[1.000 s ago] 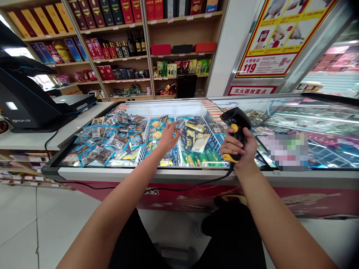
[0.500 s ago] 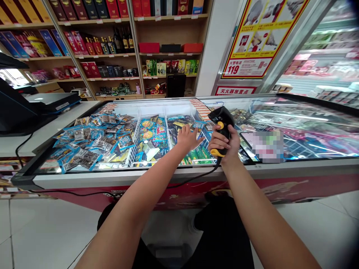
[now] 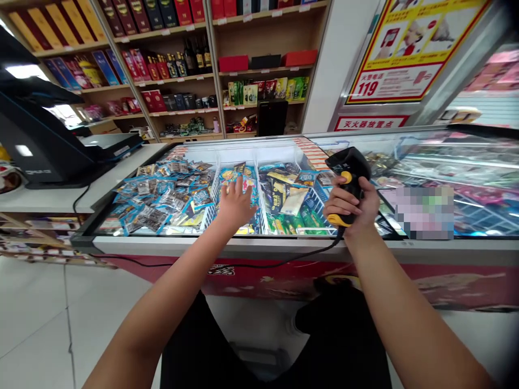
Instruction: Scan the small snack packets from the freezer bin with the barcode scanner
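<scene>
My right hand is wrapped round a black and yellow barcode scanner, held upright over the front part of the chest freezer. Its cable droops leftward along the freezer's front. My left hand, fingers spread and holding nothing, hovers above a compartment of blue snack packets; I cannot tell whether it touches them. Right of that hand are dark and yellow packets, a pale packet and green packets. Many blue-edged clear packets are heaped at the left.
White wire dividers split the freezer. A tablet or phone with a blurred screen lies on the right glass. A dark checkout machine stands on the left counter. Stocked shelves line the back wall.
My left hand has moved left, from over the dark and green packets to the blue ones. The pale packet now lies on the dark packets, further right. The view has turned leftward.
</scene>
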`<action>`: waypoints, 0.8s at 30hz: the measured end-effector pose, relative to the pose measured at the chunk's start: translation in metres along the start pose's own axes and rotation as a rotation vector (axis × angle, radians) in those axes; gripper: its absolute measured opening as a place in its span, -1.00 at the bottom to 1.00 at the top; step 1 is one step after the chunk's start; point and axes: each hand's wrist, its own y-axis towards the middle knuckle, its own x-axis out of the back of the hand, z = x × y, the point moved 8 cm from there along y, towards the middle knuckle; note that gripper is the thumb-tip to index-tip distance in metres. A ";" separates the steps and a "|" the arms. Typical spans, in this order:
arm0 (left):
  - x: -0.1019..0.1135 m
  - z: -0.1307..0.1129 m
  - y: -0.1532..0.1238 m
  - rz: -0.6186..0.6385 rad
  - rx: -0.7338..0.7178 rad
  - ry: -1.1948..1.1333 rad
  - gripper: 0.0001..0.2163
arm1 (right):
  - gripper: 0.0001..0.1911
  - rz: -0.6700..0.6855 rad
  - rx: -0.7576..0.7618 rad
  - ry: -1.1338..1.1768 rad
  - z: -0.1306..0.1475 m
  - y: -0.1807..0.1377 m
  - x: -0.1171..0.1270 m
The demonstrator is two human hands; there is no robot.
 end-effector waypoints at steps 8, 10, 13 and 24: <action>-0.004 0.123 -0.043 0.109 0.310 0.121 -0.40 | -0.74 -0.005 -0.028 0.065 -0.005 0.002 -0.002; -0.006 0.115 -0.040 0.112 0.226 0.064 -0.44 | -0.59 -0.095 0.001 0.008 -0.005 0.001 -0.002; -0.012 0.081 -0.033 0.141 0.030 -0.103 -0.54 | -0.66 -0.213 0.012 -0.191 -0.005 0.000 -0.003; -0.035 0.036 0.075 0.112 0.186 -0.977 -0.61 | -0.73 -0.192 -0.083 -0.373 0.004 0.074 0.007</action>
